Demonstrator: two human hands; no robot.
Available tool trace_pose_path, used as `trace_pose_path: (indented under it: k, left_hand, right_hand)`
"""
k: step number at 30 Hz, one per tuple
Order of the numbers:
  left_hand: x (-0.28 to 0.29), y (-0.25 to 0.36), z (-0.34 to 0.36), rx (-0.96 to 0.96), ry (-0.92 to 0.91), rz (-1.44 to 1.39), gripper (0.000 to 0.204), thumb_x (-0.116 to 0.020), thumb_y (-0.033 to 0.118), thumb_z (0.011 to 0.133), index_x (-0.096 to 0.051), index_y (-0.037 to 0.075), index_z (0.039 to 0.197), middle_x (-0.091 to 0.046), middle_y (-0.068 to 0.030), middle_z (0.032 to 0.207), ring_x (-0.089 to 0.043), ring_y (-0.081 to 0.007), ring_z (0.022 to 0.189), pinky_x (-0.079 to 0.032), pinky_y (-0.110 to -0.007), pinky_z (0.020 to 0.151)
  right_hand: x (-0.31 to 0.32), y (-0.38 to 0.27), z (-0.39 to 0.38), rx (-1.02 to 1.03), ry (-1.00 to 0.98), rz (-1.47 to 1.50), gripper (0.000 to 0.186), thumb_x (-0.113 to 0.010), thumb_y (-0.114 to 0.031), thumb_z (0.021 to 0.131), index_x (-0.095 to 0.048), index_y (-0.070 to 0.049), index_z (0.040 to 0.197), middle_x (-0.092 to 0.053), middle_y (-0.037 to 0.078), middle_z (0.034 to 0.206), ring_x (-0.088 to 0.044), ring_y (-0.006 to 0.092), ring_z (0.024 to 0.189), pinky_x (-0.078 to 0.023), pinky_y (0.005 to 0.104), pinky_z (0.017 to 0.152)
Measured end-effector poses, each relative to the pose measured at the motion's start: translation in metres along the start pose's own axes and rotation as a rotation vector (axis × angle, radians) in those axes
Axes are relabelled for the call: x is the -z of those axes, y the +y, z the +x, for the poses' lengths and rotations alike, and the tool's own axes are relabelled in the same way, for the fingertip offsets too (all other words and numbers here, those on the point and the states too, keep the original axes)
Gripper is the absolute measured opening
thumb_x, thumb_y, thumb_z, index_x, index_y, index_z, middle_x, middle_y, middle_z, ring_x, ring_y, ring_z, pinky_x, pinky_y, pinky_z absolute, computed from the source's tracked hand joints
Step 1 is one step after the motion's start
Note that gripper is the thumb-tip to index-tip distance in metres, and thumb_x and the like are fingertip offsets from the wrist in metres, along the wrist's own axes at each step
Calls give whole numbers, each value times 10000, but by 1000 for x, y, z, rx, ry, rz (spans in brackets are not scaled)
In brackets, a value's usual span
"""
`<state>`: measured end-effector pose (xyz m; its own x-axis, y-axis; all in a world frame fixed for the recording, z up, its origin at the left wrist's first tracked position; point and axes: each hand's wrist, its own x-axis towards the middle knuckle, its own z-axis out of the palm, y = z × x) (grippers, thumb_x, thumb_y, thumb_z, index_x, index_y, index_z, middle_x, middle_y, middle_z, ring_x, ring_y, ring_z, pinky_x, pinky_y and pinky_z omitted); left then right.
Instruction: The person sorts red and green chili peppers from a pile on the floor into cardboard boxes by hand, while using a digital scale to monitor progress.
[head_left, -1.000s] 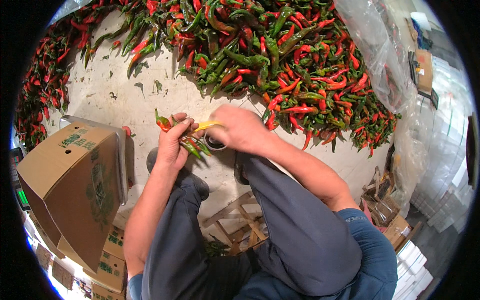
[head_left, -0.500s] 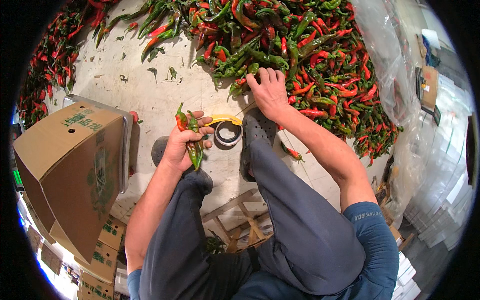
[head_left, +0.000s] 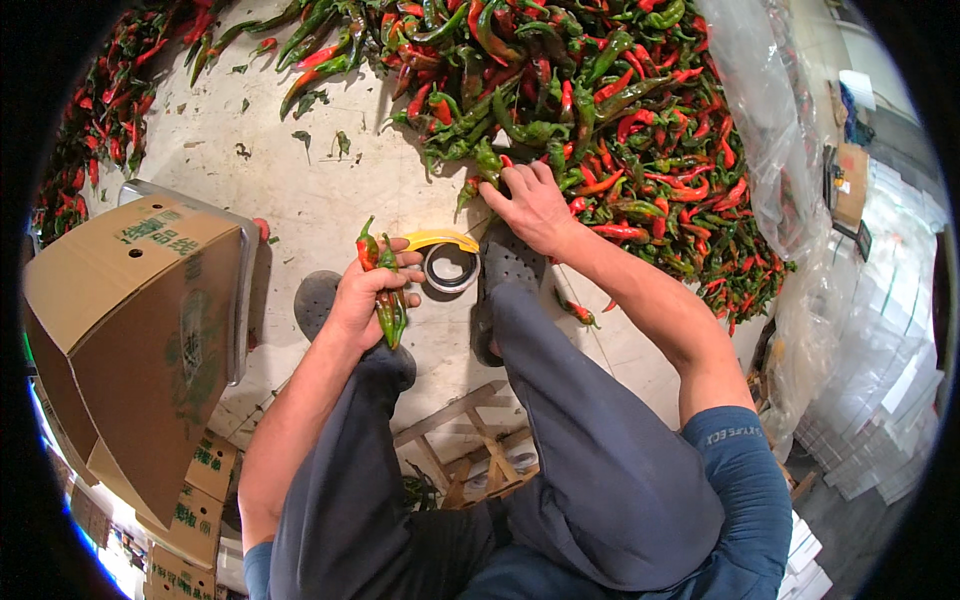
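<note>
In my left hand (head_left: 362, 300) a few red-and-green chili peppers (head_left: 390, 300) lie side by side, pinned under the thumb with their stems pointing away from me. My right hand (head_left: 532, 208) reaches to the near edge of a large heap of chili peppers (head_left: 600, 110). Its fingers are bent down around a chili pepper (head_left: 506, 161) whose red part shows at the fingertips; the rest is hidden. A roll of tape (head_left: 450, 268) and a curved yellow strip (head_left: 440, 239) lie on the floor between my hands.
A cardboard box (head_left: 120, 300) rests tilted against a metal-edged platform (head_left: 243, 300) at left. More chili peppers (head_left: 110, 130) lie far left. Clear plastic sheeting (head_left: 765, 130) borders the heap at right. A single chili pepper (head_left: 578, 312) lies near my right shoe (head_left: 512, 262). A wooden frame (head_left: 465, 435) is below me.
My right hand has shifted slightly left and nearer along the heap's edge. The left hand keeps the same peppers, almost in place. The whole view has moved a little.
</note>
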<state>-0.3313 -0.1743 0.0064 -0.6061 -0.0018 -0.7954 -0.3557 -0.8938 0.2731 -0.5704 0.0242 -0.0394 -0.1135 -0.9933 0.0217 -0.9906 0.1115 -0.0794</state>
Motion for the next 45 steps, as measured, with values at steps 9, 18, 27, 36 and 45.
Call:
trace_pose_path:
  k: [9, 18, 27, 36, 45]
  left_hand:
    - [-1, 1, -3, 3, 37, 13, 525, -590, -18, 819, -464, 13, 1327, -603, -145, 1142, -668, -232, 912, -598, -373, 677]
    - [-2, 1, -5, 16, 44, 49, 508, -612, -1, 823, -480, 23, 1312, -607, -130, 1130, -663, -219, 914, -592, -368, 674]
    - [-9, 4, -5, -9, 34, 46, 514, -600, -21, 819, -466, 9, 1314, -603, -140, 1125, -658, -226, 918, -587, -365, 677]
    - [-34, 38, -6, -197, -146, 15, 656, -614, -9, 818, -376, -7, 1429, -563, -170, 1247, -620, -283, 1139, -604, -471, 891]
    - [-77, 53, -15, -287, -137, 40, 650, -744, 81, 892, -412, 33, 1448, -592, -119, 1296, -608, -214, 1176, -570, -357, 908]
  right_hand:
    - [5, 10, 9, -98, -104, -157, 449, -607, -176, 846, -602, -205, 1294, -555, 123, 1085, -532, 292, 1027, -376, 473, 896]
    - [11, 18, 23, -148, -145, 119, 404, -689, -128, 744, -655, -173, 1143, -533, 127, 970, -564, 321, 934, -460, 426, 766]
    - [75, 80, 31, -878, 311, 1991, 575, -569, 11, 599, -628, -15, 1170, -677, 65, 1024, -629, 189, 853, -532, 342, 770]
    - [49, 26, 7, -632, 100, 2826, 802, -657, -118, 572, -532, -12, 1357, -612, 258, 1169, -619, 378, 1022, -497, 479, 812]
    - [94, -43, 60, -651, -180, 2021, 544, -687, -30, 787, -543, 17, 1310, -672, 92, 1127, -647, 178, 1066, -524, 345, 950]
